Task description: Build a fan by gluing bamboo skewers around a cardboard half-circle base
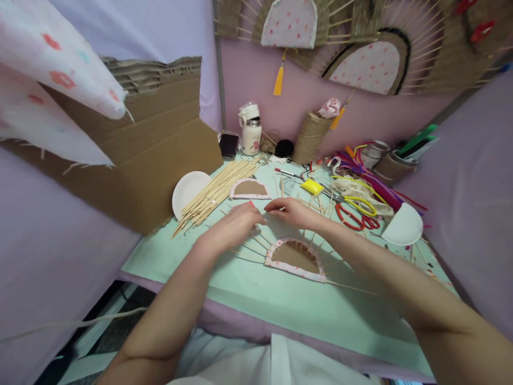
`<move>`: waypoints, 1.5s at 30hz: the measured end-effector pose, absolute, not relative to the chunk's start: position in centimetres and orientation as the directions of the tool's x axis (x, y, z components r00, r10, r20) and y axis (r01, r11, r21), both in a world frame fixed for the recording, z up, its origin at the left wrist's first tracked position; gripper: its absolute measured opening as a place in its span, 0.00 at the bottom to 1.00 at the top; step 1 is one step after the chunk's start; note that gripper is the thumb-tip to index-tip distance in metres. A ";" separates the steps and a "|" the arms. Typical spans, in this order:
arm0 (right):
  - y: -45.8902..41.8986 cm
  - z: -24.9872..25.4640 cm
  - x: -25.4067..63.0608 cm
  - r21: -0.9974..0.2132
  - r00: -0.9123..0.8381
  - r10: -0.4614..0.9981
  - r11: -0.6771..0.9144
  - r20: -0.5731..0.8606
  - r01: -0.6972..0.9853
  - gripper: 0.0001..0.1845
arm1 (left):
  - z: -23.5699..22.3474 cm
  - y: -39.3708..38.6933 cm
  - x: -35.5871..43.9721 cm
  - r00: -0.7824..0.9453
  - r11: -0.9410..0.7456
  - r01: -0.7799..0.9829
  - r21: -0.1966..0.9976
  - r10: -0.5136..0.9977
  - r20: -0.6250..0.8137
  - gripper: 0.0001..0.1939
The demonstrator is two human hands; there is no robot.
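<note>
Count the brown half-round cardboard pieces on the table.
2: the near cardboard piece, this side of the right hand; the far cardboard piece, beyond the left hand. Others may be hidden.

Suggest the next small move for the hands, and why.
I'd probably lower the right hand to the curved edge of the near cardboard half-circle and steady a stick there. It and the left hand are close together just beyond that edge, where thin sticks fan outward. Whether either hand holds one is too small to tell.
</note>
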State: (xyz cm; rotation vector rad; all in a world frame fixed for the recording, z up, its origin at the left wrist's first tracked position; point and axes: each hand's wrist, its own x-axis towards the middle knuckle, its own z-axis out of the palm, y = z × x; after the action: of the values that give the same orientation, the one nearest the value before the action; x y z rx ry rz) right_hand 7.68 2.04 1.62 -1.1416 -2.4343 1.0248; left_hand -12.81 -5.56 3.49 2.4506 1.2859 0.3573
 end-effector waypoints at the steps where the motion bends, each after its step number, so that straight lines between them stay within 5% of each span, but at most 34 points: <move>1: 1.8 1.7 7.8 -0.692 -0.654 0.754 0.440 -0.061 0.572 0.11 | 3.8 -5.4 -13.9 0.518 -0.495 0.760 0.422 0.853 0.068 0.11; 8: -0.3 2.6 8.1 -0.612 -0.664 0.744 0.491 -0.076 0.620 0.10 | 4.6 -3.0 -20.5 0.170 -0.117 0.953 0.281 0.971 -0.171 0.12; 17: -2.1 3.5 8.5 -0.580 -0.710 0.703 0.565 -0.035 0.587 0.10 | 2.9 -1.1 -20.6 0.325 -0.304 0.941 0.147 0.934 -0.148 0.15; 45: -3.3 2.7 10.0 -0.622 -0.694 0.719 0.528 -0.035 0.578 0.10 | 1.4 -0.2 -22.7 0.463 -0.416 0.872 0.257 0.873 -0.156 0.11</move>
State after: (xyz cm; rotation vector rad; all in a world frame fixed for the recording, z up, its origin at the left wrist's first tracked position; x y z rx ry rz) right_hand 10.00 -3.27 2.70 -1.0974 -2.5426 0.9086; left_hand -22.72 -0.18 1.40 2.4152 1.4875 0.0030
